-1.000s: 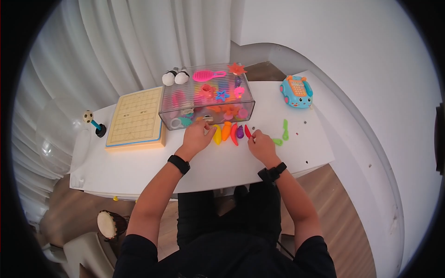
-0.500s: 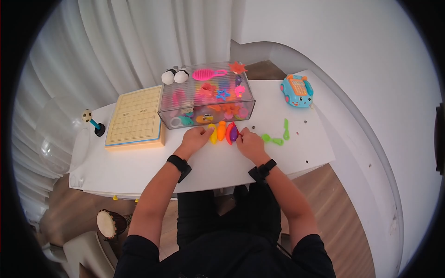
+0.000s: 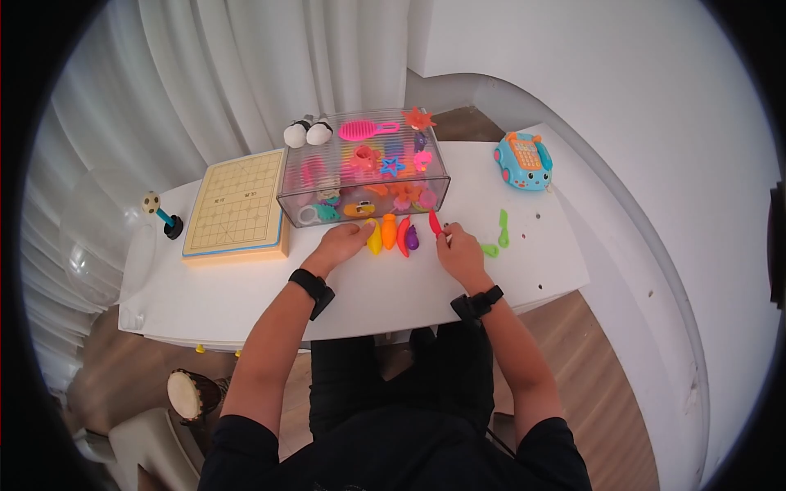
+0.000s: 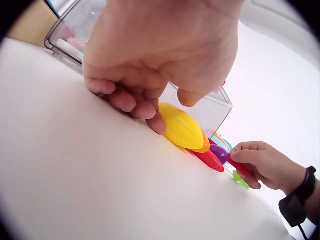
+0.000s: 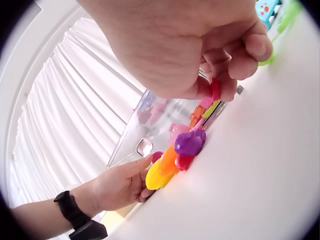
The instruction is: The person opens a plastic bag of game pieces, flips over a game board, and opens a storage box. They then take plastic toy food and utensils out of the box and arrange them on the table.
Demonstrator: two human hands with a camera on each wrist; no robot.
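Note:
My left hand (image 3: pixel 342 245) rests on the white table, its fingertips against the side of a yellow toy corn (image 4: pixel 181 125). The thumb hovers over the corn without closing on it. Beside the corn, close together in a row, lie an orange toy carrot (image 3: pixel 389 232), a red toy chili pepper (image 3: pixel 403 236) and a purple toy eggplant (image 5: pixel 189 143). Just right of the row, my right hand (image 3: pixel 461 254) pinches a flat red toy knife (image 3: pixel 434 222) between thumb and fingers, its tip pointing away from me. In the right wrist view the knife shows only as a thin red edge.
Behind the row stands a clear box (image 3: pixel 360 184) of toys, with a pink brush (image 3: pixel 367 129) on top. Green toy utensils (image 3: pixel 503 230) lie to the right, a toy phone (image 3: pixel 524 162) farther back. At left are a board game box (image 3: pixel 237 200) and a small ball stand (image 3: pixel 164 214).
My right hand brought the red knife left against the eggplant, then drew it back right. The vegetables now sit tighter together and slightly farther left. My left hand moved down onto the corn's side.

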